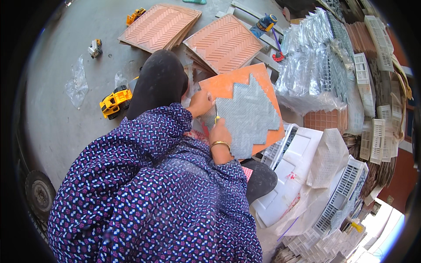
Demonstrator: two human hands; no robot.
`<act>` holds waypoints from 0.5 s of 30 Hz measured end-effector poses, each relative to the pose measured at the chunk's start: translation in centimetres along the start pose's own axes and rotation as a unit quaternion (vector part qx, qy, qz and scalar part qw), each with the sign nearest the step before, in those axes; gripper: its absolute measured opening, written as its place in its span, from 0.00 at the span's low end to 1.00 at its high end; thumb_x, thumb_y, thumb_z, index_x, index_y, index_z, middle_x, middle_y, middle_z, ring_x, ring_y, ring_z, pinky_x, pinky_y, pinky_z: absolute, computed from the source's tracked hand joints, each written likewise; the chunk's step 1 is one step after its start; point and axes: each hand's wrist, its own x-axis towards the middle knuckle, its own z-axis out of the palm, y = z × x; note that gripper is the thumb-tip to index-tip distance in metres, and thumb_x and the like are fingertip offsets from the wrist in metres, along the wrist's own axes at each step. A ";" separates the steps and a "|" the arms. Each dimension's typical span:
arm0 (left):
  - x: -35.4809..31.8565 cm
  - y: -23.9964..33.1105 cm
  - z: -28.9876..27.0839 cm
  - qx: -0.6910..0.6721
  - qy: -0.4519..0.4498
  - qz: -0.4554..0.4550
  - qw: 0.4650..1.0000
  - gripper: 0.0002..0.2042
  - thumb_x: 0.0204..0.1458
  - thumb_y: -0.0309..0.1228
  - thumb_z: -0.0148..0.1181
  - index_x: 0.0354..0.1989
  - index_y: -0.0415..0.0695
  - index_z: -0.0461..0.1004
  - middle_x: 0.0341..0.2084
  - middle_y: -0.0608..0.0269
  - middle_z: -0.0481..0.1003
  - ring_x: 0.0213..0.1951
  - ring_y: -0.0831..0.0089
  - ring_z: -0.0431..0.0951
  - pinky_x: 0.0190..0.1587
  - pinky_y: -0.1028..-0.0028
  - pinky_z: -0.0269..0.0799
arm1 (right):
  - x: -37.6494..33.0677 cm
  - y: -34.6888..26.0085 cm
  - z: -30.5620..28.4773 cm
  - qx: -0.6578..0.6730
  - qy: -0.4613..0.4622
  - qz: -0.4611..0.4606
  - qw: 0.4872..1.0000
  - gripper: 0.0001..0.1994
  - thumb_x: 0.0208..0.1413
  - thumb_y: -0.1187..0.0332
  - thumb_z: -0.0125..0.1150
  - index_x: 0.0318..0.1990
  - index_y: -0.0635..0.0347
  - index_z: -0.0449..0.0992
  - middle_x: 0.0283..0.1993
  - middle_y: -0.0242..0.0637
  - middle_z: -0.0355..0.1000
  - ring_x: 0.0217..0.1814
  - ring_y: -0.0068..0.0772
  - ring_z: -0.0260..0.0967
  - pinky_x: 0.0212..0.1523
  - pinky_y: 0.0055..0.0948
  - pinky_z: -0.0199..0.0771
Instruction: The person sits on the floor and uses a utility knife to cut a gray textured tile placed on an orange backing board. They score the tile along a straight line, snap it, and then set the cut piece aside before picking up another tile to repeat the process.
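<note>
A grey, finely patterned sheet (247,116) with stepped edges lies on an orange board (223,83) in front of my lap. In my right hand (220,136) is a slim tool (217,117) with a thin metal blade and some yellow and red on its handle. Its tip reaches the left edge of the sheet. My left hand (201,104) is at the board's left side, close to the tip, with its fingers closed; what they pinch is too small to make out. A gold bangle circles my right wrist.
Two stacks of herringbone-patterned terracotta panels (223,44) stand ahead. At right are plastic-wrapped sheets (307,57), white plastic crates (340,197) and a white panel (285,175). A blue bottle (264,24) stands beyond. Yellow toy trucks (115,103) and a clear bag (77,83) lie on the left floor.
</note>
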 end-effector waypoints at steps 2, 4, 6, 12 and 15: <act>0.2 -0.5 0.3 -0.001 0.008 0.012 1.000 0.06 0.36 0.31 0.61 0.16 0.41 0.72 0.17 0.54 0.72 0.23 0.59 0.74 0.26 0.66 0.68 | -0.4 0.3 -0.1 0.014 -0.004 -0.006 1.000 0.10 0.53 0.68 0.41 0.38 0.63 0.56 0.28 0.54 0.70 0.31 0.55 0.69 0.31 0.45 0.68; 0.4 -0.8 0.6 -0.001 0.012 0.019 1.000 0.06 0.35 0.30 0.61 0.16 0.41 0.72 0.17 0.54 0.72 0.23 0.59 0.74 0.26 0.66 0.68 | -0.6 0.7 0.1 0.022 -0.004 -0.008 1.000 0.11 0.53 0.66 0.43 0.39 0.63 0.56 0.28 0.55 0.70 0.31 0.56 0.68 0.32 0.47 0.68; 0.5 -1.0 0.7 0.000 0.012 0.020 1.000 0.06 0.35 0.30 0.61 0.16 0.41 0.73 0.17 0.54 0.73 0.23 0.59 0.74 0.26 0.66 0.68 | -0.7 1.4 0.6 0.023 0.001 -0.008 1.000 0.13 0.52 0.63 0.46 0.39 0.62 0.56 0.29 0.56 0.69 0.32 0.57 0.68 0.32 0.49 0.66; 0.6 -1.5 0.9 -0.019 0.001 0.015 1.000 0.05 0.35 0.28 0.61 0.19 0.41 0.72 0.18 0.53 0.73 0.24 0.60 0.74 0.27 0.68 0.68 | -1.3 2.5 0.7 0.037 -0.011 -0.017 0.999 0.15 0.51 0.63 0.47 0.40 0.63 0.57 0.28 0.58 0.68 0.31 0.59 0.67 0.32 0.49 0.66; 0.4 -1.1 0.6 -0.037 -0.011 0.028 0.999 0.05 0.35 0.27 0.60 0.19 0.40 0.72 0.18 0.53 0.73 0.24 0.62 0.74 0.27 0.69 0.68 | -1.0 3.3 1.2 0.057 -0.007 -0.033 0.998 0.15 0.51 0.62 0.47 0.40 0.63 0.57 0.29 0.58 0.68 0.32 0.60 0.66 0.33 0.50 0.66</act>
